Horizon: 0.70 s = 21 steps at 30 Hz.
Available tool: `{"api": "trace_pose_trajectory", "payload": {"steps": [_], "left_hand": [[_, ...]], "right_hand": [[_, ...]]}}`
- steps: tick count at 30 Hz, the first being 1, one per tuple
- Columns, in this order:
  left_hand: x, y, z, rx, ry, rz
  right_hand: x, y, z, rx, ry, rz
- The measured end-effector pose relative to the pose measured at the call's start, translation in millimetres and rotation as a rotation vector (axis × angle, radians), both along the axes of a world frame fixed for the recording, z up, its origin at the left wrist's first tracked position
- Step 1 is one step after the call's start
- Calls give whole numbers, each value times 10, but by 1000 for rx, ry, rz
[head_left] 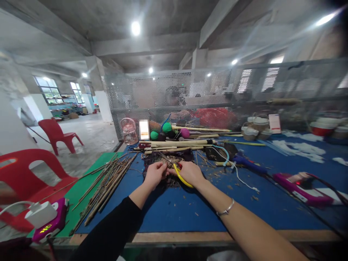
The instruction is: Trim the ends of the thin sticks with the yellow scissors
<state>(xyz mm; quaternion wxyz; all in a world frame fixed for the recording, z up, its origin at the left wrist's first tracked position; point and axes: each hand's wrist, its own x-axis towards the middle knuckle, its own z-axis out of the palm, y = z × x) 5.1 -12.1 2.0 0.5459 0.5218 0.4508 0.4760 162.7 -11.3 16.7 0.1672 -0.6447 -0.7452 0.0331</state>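
Note:
My right hand (191, 173) is closed around yellow-handled shears (182, 178), with a bit of red by the thumb. Their narrow dark blades point up and to the left over a heap of brown chips (172, 161). Close beside it, my left hand (156, 174) is closed, thumb and fingers pinched together. Whatever lies between those fingertips is too small or hidden to make out. Both hands are above a dark, crumpled cloth or bag (152, 159) that holds the chips. Long thin brown sticks (112, 181) lie in a loose bundle left of my hands.
Pale sticks (176, 144) and green and purple yarn balls (185, 133) lie behind the cloth. A blue-handled corded tool (248, 164) and a purple power strip (301, 188) are at right. A perforated metal screen (152, 87) backs the table; red chairs (58, 134) stand left.

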Motion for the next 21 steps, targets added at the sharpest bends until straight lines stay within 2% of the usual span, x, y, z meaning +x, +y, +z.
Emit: {"api": "trace_pose_trajectory", "payload": {"steps": [3, 8, 16, 21], "left_hand": [[-3, -11, 29, -76, -86, 45], [-2, 22, -5, -119, -170, 49], [24, 8, 0, -68, -176, -55], [29, -7, 0, -90, -160, -80]], "right_hand": [[8, 11, -31, 19, 45, -12], [2, 27, -115, 50, 127, 74], [-34, -35, -53, 23, 109, 112], [-41, -20, -83, 42, 115, 128]]}}
